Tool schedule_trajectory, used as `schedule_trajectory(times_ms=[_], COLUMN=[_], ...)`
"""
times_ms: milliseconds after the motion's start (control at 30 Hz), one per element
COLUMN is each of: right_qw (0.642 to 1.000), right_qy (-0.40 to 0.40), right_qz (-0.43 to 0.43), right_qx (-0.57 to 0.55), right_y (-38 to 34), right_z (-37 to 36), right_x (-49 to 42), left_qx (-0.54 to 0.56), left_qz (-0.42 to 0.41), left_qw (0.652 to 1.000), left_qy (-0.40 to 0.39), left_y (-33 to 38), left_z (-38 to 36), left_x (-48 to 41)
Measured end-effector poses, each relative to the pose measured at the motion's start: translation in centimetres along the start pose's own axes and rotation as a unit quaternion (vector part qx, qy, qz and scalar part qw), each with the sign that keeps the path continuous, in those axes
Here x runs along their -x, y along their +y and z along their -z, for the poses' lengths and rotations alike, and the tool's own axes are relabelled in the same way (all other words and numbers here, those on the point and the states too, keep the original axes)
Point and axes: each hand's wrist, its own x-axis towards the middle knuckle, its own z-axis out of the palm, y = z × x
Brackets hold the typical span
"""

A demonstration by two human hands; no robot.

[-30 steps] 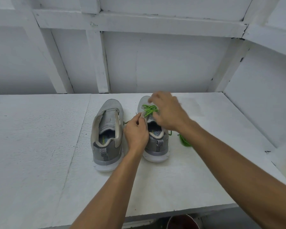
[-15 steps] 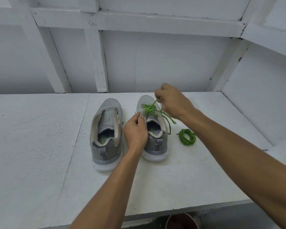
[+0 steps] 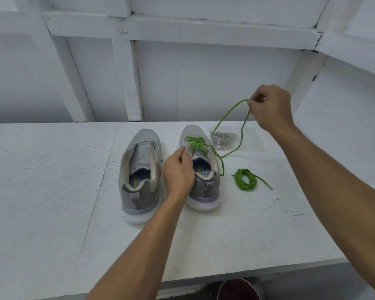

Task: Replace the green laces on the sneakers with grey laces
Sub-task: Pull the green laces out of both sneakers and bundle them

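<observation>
Two grey sneakers stand side by side on the white table, heels toward me. The left sneaker (image 3: pixel 141 169) has no lace. The right sneaker (image 3: pixel 201 169) still carries a green lace (image 3: pixel 196 142) in its front eyelets. My left hand (image 3: pixel 178 173) grips the right sneaker's left collar edge. My right hand (image 3: pixel 268 108) is raised up and to the right, pinching a long loop of that green lace (image 3: pixel 232 113) pulled out of the shoe. A coiled green lace (image 3: pixel 245 179) lies right of the shoe. Grey laces in a clear bag (image 3: pixel 223 140) lie behind it.
The white table (image 3: pixel 52 191) ends at a front edge near me, with a dark red bucket (image 3: pixel 238 289) below it. A white panelled wall with beams rises behind the table, and a slanted white panel closes the right side.
My right hand has lifted away from the shoe's tongue, up and to the right, drawing a long loop of green lace out. My left hand has stayed on the shoe.
</observation>
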Motion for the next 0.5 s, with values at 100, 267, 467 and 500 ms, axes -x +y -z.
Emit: schedule_trajectory(times_ms=[100,267,467,500], right_qw=[1.0,0.98,0.983,0.979], right_qy=[0.015,-0.196,-0.13,-0.138], right_qz=[-0.023,-0.039,-0.086,-0.094], right_qx=[0.01,0.02,-0.095,-0.114], right_y=[0.2,1.0,-1.2,-1.9], right_z=[-0.8,-3.9,-3.3,-3.3], right_x=[1.5,6.4,10.5,11.3], left_qx=[-0.011,-0.094,-0.209,-0.221], left_qz=[-0.016,-0.048,-0.178,-0.195], left_qw=[1.0,0.994,0.956,0.948], left_qy=[-0.002,-0.02,-0.105,-0.121], left_y=[0.0,-0.2,0.7,1.0], left_z=[0.1,0.0,0.3,0.3], left_x=[0.0,-0.7,-2.1,-2.3])
